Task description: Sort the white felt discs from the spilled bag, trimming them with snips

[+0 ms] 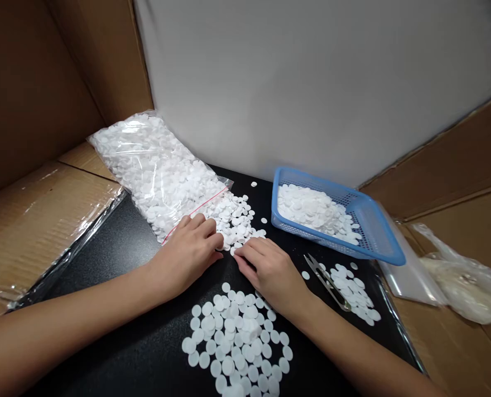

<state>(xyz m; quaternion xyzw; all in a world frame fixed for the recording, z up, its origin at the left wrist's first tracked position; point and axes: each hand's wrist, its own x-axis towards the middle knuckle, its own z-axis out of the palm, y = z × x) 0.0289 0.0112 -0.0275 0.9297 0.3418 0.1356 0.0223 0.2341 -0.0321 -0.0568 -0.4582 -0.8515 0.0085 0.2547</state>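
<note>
Small round white discs [235, 223] spill from the mouth of a clear zip bag [158, 171] with a red seal line. At the near edge of this spill, my left hand [190, 251] is closed with its fingers curled; anything in its fingertips is hidden. My right hand [268, 270] pinches at the same edge, with a white disc [233, 251] at its thumb and fingertips. Between my forearms, a looser spread of white discs [237, 342] lies on the black tabletop [117, 325], some overlapping.
A blue mesh basket [336, 242] holds a heap of discs at the right. Beside it are open thread snips [327, 282] and another group of discs [355, 295]. Plastic bags [464, 281] lie far right. Cardboard [34, 231] and a pale wall [311, 82] surround the table.
</note>
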